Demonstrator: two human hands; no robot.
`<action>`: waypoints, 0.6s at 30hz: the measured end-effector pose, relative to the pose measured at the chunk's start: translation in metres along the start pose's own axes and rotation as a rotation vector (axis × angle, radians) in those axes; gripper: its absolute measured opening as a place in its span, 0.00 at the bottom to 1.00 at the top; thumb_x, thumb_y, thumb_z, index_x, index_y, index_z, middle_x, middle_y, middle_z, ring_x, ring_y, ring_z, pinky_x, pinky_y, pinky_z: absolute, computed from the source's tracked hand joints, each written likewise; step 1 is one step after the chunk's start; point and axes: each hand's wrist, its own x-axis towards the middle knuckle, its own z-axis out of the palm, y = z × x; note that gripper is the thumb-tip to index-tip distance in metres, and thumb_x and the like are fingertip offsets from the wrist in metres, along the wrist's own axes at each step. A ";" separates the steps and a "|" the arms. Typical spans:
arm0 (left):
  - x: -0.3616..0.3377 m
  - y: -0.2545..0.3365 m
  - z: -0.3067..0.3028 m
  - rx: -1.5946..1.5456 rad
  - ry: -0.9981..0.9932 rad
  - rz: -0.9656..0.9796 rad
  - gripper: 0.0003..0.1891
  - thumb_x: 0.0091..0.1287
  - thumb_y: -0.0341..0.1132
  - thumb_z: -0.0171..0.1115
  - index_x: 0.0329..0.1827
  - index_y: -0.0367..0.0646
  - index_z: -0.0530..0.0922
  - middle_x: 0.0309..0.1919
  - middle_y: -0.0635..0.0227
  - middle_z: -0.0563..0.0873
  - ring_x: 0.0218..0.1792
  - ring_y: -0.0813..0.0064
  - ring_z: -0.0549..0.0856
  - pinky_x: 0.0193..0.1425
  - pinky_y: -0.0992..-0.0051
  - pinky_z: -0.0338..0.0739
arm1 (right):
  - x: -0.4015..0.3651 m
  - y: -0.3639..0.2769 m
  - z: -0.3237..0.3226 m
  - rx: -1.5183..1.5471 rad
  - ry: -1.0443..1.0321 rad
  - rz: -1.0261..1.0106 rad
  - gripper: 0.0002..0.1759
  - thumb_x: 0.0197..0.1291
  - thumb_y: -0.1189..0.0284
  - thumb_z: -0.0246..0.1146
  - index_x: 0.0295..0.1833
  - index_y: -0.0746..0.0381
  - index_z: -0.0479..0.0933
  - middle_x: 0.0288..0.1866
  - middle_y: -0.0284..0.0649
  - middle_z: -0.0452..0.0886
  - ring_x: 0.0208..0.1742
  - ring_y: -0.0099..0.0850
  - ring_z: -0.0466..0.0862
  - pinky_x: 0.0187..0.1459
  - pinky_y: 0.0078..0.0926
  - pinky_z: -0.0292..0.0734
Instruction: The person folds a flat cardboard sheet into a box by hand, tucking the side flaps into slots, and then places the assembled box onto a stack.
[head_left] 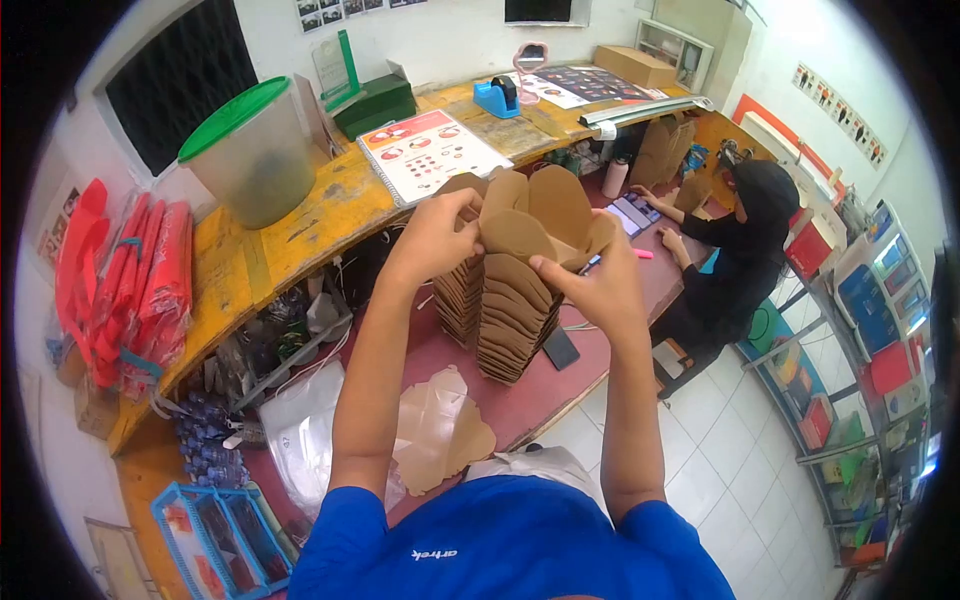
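A tall stack of nested brown paper food boxes (512,310) stands on the reddish tabletop in front of me. At its top is a paper food box (520,232) with its rounded flaps standing up. My left hand (440,235) is closed, its fingers pinching the left side of this box. On the opposite side, my right hand (600,285) grips the edge, thumb toward me and fingers hidden behind a flap. A flat, unfolded box sheet (440,430) lies on the table nearer my body, beside clear plastic bags (305,430).
A yellow wooden shelf (260,250) curves along the wall, bearing a green-lidded bin (255,155), a printed booklet (430,150) and a blue tape dispenser (497,98). A dark phone (561,348) lies right of the stack. A person in black (735,250) sits at the right with a phone.
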 end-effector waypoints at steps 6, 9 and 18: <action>-0.010 0.036 0.006 0.020 0.215 0.113 0.15 0.71 0.35 0.65 0.51 0.31 0.83 0.41 0.53 0.91 0.40 0.64 0.92 0.46 0.66 0.84 | 0.005 0.006 -0.018 -0.179 -0.142 -0.111 0.51 0.42 0.55 0.84 0.69 0.67 0.72 0.61 0.54 0.80 0.64 0.47 0.79 0.64 0.42 0.74; -0.010 0.035 0.011 0.134 0.244 0.159 0.16 0.70 0.39 0.67 0.50 0.32 0.84 0.39 0.54 0.91 0.38 0.66 0.90 0.47 0.67 0.83 | 0.012 -0.005 -0.028 -0.014 -0.303 -0.001 0.55 0.39 0.51 0.85 0.70 0.67 0.72 0.62 0.54 0.80 0.64 0.49 0.78 0.65 0.41 0.73; -0.003 0.023 0.016 0.423 0.243 0.198 0.12 0.65 0.39 0.68 0.40 0.37 0.86 0.32 0.49 0.88 0.35 0.55 0.89 0.43 0.61 0.81 | 0.019 0.033 -0.030 -0.256 -0.365 -0.181 0.54 0.44 0.47 0.84 0.69 0.69 0.72 0.58 0.48 0.82 0.63 0.40 0.80 0.66 0.37 0.74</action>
